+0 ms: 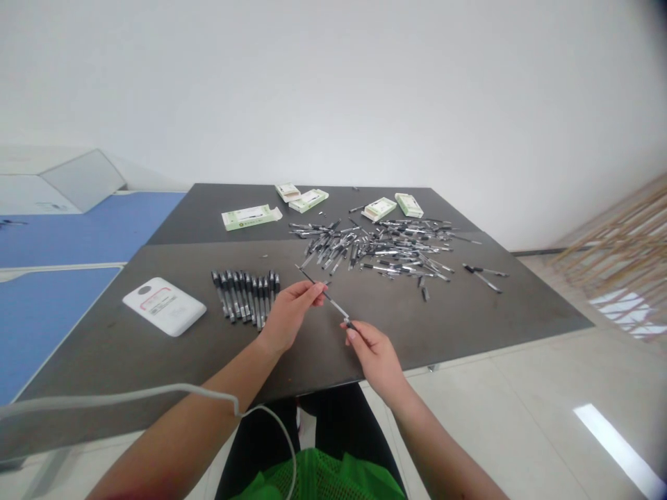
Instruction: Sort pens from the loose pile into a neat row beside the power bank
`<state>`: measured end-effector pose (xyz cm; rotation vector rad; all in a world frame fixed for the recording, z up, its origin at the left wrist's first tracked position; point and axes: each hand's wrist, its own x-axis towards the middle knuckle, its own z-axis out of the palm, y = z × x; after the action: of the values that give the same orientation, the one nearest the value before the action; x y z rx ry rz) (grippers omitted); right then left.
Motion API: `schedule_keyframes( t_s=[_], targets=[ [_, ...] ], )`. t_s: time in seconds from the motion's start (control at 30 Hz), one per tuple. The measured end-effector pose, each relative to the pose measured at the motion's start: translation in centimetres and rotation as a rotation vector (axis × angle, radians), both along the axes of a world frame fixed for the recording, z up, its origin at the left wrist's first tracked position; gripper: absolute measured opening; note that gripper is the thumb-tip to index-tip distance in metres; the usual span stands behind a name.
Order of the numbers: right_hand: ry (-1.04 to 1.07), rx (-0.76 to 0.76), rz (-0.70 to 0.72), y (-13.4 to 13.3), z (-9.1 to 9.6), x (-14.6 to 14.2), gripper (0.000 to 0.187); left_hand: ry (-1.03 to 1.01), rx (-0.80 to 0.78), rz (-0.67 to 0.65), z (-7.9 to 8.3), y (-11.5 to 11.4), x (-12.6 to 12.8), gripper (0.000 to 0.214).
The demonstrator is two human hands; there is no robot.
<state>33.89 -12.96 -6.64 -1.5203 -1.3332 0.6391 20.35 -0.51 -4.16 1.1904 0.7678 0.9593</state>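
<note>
Between my hands a slim pen (336, 305) slants over the near part of the dark table. My left hand (290, 310) pinches its barrel, with the thin upper end sticking out past the fingers. My right hand (376, 354) is closed on the lower end, where a dark piece, maybe a cap, shows at the fingertips. Just left of my left hand lies a row of several black-gripped pens (242, 295), side by side. Beyond my hands spreads a large loose heap of pens and pen parts (385, 243).
Green-and-white pen boxes (250, 217) lie along the back of the dark table (171, 260), more of them (379, 208) behind the heap. A white device (165, 306) rests at left. Stray pens (482, 274) lie at right. A white cable (156, 394) crosses over my left forearm.
</note>
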Motion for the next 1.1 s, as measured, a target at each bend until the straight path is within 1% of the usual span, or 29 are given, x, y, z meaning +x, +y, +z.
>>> schedule_keyframes(
  t_s=[0.13, 0.3, 0.6, 0.9, 1.1],
  targets=[
    [-0.032, 0.003, -0.021, 0.09, -0.12, 0.04, 0.024, 0.073, 0.055, -0.013, 0.30, -0.20, -0.13, 0.023],
    [-0.042, 0.006, -0.043, -0.17, -0.14, 0.27, 0.025, 0.100, 0.063, 0.031, 0.39, -0.01, -0.19, 0.026],
    [-0.062, 0.003, -0.042, -0.30, -0.03, 0.37, 0.025, 0.168, 0.090, -0.001, -0.05, -0.01, -0.05, 0.029],
    [-0.197, -0.016, -0.069, -0.35, -0.27, 0.39, 0.025, 0.170, 0.108, -0.020, 0.10, -0.05, -0.03, 0.028],
    [-0.216, -0.019, -0.068, -0.36, -0.28, 0.26, 0.026, 0.264, 0.173, -0.049, 0.31, -0.13, -0.10, 0.028]
  ],
)
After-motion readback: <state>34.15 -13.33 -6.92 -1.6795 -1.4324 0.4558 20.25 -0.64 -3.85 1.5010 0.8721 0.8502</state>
